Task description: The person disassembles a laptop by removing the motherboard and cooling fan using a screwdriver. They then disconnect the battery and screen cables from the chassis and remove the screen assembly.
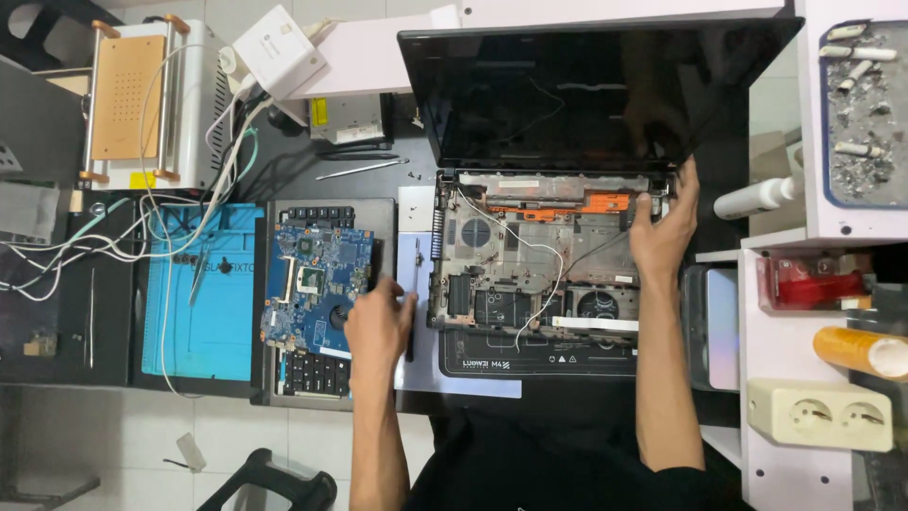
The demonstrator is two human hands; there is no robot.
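An opened laptop chassis (530, 274) lies in front of me with its insides bare, a white wire across it and its dark screen (586, 90) tilted back. My right hand (662, 227) grips the chassis at its right hinge corner, fingers curled over the edge. My left hand (376, 322) rests on the desk just left of the chassis, touching a slim dark screwdriver (414, 298). Beside that hand lies a blue motherboard (317, 284) on top of a black keyboard panel (322, 374).
A blue work mat (203, 303) with white cables lies at left, a white heating machine (142, 104) behind it. Tweezers (359, 168) lie at the back. Right side: white shelves (785, 341), a socket block (818, 414), an ashtray tray (865, 109), a white bottle (757, 199).
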